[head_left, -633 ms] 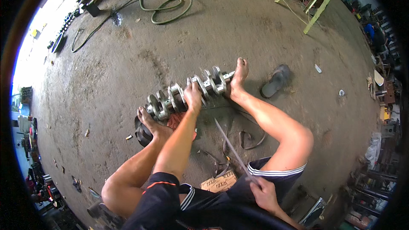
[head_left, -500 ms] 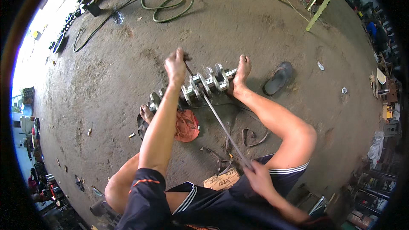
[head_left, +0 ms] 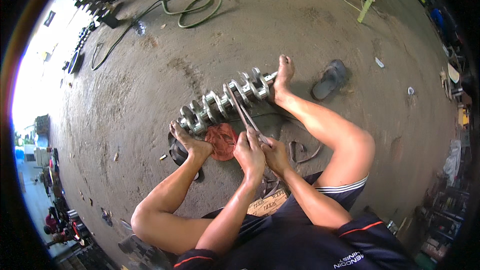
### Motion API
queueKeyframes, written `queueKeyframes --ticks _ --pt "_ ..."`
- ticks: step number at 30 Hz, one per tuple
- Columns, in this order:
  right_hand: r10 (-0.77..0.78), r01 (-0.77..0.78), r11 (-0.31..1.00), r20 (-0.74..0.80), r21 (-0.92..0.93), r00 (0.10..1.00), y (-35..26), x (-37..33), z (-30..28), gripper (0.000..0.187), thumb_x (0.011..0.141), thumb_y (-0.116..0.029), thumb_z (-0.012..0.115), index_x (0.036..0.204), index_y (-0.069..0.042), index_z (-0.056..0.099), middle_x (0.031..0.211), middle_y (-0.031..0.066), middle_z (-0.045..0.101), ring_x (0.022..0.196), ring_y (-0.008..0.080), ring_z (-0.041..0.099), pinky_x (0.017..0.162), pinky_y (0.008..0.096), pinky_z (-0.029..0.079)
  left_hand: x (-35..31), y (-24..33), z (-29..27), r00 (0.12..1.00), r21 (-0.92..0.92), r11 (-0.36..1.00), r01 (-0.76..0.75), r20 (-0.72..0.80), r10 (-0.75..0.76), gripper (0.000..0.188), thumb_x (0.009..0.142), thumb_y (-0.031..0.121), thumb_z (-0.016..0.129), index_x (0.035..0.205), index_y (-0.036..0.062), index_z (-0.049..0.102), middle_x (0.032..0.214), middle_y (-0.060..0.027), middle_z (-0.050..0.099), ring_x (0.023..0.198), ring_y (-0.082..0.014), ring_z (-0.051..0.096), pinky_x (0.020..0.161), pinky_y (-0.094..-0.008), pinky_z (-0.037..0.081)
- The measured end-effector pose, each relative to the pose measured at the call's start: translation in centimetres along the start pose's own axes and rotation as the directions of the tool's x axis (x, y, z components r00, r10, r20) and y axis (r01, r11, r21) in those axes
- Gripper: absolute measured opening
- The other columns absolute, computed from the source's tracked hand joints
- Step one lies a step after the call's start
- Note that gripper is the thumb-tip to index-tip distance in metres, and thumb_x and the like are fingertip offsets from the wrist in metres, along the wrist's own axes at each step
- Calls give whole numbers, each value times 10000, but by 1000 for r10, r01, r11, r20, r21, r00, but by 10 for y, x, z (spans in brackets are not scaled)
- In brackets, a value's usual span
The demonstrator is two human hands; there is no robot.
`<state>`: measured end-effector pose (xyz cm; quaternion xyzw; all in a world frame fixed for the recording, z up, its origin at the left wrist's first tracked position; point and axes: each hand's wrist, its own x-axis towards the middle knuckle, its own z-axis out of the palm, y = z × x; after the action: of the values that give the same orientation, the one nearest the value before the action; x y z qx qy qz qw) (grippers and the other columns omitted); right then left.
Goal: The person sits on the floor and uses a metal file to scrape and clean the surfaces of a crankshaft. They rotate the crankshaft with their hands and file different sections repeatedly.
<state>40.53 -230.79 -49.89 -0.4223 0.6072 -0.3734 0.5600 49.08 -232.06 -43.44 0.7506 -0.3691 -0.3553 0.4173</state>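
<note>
A shiny metal crankshaft (head_left: 214,106) lies slantwise on the floor between my bare feet, its far right end against my right foot (head_left: 283,80) and its near left end by my left foot (head_left: 187,142). A narrow grey-brown strap (head_left: 242,114) runs round one of its journals, right of the middle. Both lengths of the strap come back toward me. My left hand (head_left: 251,156) is closed on one length, and close beside it my right hand (head_left: 276,155) grips the other. The strap's underside at the journal is hidden.
A crumpled red cloth (head_left: 220,142) lies below the crankshaft. Beyond my right foot is a dark sandal (head_left: 329,80); a flattened cardboard piece (head_left: 270,204) is between my thighs. A loose belt (head_left: 302,154) lies near my right knee. Far off are a green hose (head_left: 197,19) and a green stand (head_left: 370,0).
My left hand has come back from beyond the crankshaft toward me, and my right hand has moved forward from my lap. The two now sit side by side, still holding the strap.
</note>
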Motion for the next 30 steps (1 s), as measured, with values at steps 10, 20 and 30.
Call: queueKeyframes --ticks 10,20,30 --pt "321 -318 912 34 259 947 -35 -105 -51 206 927 -40 561 1109 -6 651 642 -52 473 537 28 397 461 221 326 84 -70 58 991 83 997 1 -136 10 448 1015 353 443 786 -19 544 660 -177 574 607 -319 544 600 -439 419" --pt "588 -605 777 140 176 796 -60 -189 -107 189 954 -98 560 1100 -13 644 592 -25 458 458 54 404 416 257 334 222 -30 49 987 130 982 -137 102 124 443 985 374 519 914 -41 653 742 -166 654 668 -186 536 669 -398 457" --pt "272 -268 958 -27 104 962 -10 69 48 260 888 -215 608 766 15 623 579 105 553 522 153 493 517 393 407 19 110 -58 885 -250 866 -433 66 461 345 1026 237 448 845 8 632 667 -50 614 598 -103 545 528 -259 411"
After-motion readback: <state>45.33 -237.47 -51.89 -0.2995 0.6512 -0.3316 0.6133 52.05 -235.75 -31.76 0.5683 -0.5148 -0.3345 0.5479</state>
